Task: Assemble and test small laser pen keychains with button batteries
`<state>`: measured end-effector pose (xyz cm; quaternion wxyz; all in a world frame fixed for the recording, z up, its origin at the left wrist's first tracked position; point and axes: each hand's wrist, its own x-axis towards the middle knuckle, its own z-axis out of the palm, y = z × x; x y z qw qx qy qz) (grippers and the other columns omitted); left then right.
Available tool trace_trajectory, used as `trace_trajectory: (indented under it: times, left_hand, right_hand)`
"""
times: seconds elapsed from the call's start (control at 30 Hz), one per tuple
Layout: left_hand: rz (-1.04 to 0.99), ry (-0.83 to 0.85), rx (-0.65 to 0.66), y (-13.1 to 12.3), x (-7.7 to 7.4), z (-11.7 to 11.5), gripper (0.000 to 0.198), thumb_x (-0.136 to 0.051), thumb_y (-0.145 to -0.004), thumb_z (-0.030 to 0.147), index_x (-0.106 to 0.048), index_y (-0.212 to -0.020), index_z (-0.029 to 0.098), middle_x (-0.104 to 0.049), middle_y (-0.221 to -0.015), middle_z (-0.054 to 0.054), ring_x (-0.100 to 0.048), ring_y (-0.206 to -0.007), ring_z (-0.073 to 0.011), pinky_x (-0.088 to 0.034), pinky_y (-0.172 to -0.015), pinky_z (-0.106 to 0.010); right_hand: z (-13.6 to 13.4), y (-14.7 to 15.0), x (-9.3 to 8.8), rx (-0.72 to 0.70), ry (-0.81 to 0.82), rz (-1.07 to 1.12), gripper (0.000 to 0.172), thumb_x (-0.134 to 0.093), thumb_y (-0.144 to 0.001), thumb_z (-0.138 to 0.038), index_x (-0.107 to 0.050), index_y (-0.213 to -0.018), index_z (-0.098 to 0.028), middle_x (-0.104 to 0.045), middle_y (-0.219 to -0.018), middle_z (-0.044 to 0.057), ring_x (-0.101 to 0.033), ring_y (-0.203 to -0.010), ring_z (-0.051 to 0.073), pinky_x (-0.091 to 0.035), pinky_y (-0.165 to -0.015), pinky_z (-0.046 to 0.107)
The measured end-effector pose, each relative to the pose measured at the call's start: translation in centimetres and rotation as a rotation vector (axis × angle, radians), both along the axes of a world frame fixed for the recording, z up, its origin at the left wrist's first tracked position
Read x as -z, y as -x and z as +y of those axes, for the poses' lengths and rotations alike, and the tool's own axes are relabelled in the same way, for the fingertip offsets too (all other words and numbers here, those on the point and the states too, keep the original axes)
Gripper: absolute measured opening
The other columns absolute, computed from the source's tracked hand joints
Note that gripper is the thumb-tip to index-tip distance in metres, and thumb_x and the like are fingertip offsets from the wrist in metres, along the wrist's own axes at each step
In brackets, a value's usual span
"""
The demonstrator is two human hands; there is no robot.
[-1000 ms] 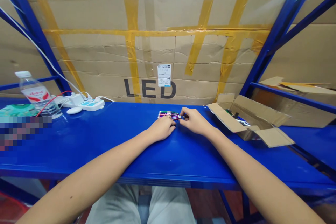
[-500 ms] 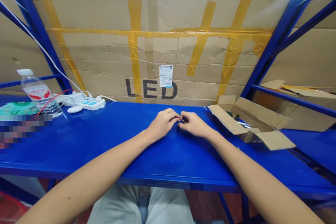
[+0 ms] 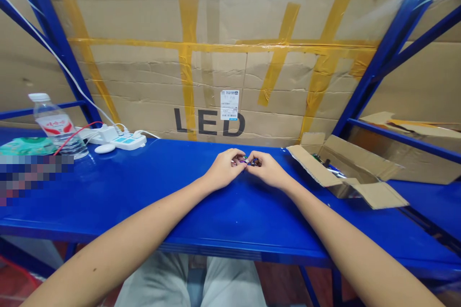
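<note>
Over the middle of the blue table [image 3: 216, 216], my left hand [image 3: 226, 169] and my right hand [image 3: 265, 168] meet at the fingertips. Both have their fingers curled and pinched around a small dark object [image 3: 248, 162] with bluish and green glints. Fingers cover most of it, so its kind cannot be made out. To the right of my right hand stands an open cardboard box [image 3: 324, 172] with small electronic-looking parts inside.
At the back left are a water bottle [image 3: 57, 127], a white power strip [image 3: 129, 140] with plugs and cables, a white oval object [image 3: 104, 148] and a green packet [image 3: 29, 146]. A large cardboard sheet marked LED [image 3: 151, 76] stands behind the table between blue posts.
My left fingers have shifted from a tight pinch to a rounder curl, showing more of the small object. My right hand stays nearly in place. The view has moved slightly.
</note>
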<state>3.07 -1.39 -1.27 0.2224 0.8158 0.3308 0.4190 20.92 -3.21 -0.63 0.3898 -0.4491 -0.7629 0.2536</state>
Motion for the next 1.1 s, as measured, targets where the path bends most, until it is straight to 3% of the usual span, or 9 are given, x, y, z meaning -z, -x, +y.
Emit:
trace_trajectory:
  times: [0.17,0.33,0.47,0.9,1.1]
  left_hand:
    - [-0.152,0.251,0.069,-0.1,0.4,0.5,0.014,-0.064,-0.080,0.019,-0.070,-0.091,0.014,-0.071,-0.094,-0.007,-0.066,-0.088,-0.0183,-0.051,-0.083,-0.031]
    - [-0.363,0.505,0.106,-0.5,0.6,0.7,0.021,-0.066,-0.076,0.010,-0.064,-0.097,0.012,-0.071,-0.080,-0.004,-0.066,-0.074,-0.0141,-0.053,-0.076,-0.029]
    - [-0.400,0.612,0.107,-0.8,0.8,0.5,0.013,-0.065,-0.078,0.009,-0.064,-0.091,0.011,-0.070,-0.078,-0.004,-0.063,-0.068,-0.0111,-0.051,-0.073,-0.028]
    - [-0.336,0.621,0.073,-0.5,0.2,0.9,0.015,-0.050,-0.085,0.001,-0.061,-0.088,0.011,-0.067,-0.070,-0.002,-0.063,-0.061,-0.0095,-0.053,-0.071,-0.027]
    - [-0.184,0.630,0.102,-0.6,1.0,1.1,0.010,-0.047,-0.091,0.014,-0.054,-0.085,0.014,-0.063,-0.065,-0.001,-0.065,-0.060,-0.0126,-0.055,-0.066,-0.028]
  right_hand:
    - [0.1,0.3,0.3,0.007,-0.009,-0.035,0.021,-0.058,-0.081,-0.038,-0.053,-0.080,-0.017,-0.056,-0.072,-0.001,-0.044,-0.063,0.013,-0.035,-0.059,0.026]
    - [0.0,0.6,0.8,-0.002,-0.073,-0.101,0.022,-0.054,-0.086,-0.034,-0.050,-0.101,-0.018,-0.061,-0.080,0.002,-0.052,-0.068,0.015,-0.039,-0.063,0.027]
    - [-0.2,0.8,1.3,-0.019,-0.084,-0.116,0.020,-0.049,-0.090,-0.033,-0.046,-0.105,-0.019,-0.064,-0.082,0.003,-0.056,-0.069,0.016,-0.039,-0.064,0.027]
    - [0.5,0.9,1.8,0.042,-0.021,-0.053,0.019,-0.055,-0.081,-0.034,-0.053,-0.093,-0.019,-0.057,-0.070,-0.002,-0.047,-0.060,0.013,-0.035,-0.056,0.025]
    - [0.5,0.9,1.7,0.076,-0.013,-0.078,0.014,-0.053,-0.078,-0.030,-0.053,-0.086,-0.019,-0.050,-0.061,-0.005,-0.042,-0.057,0.012,-0.032,-0.054,0.024]
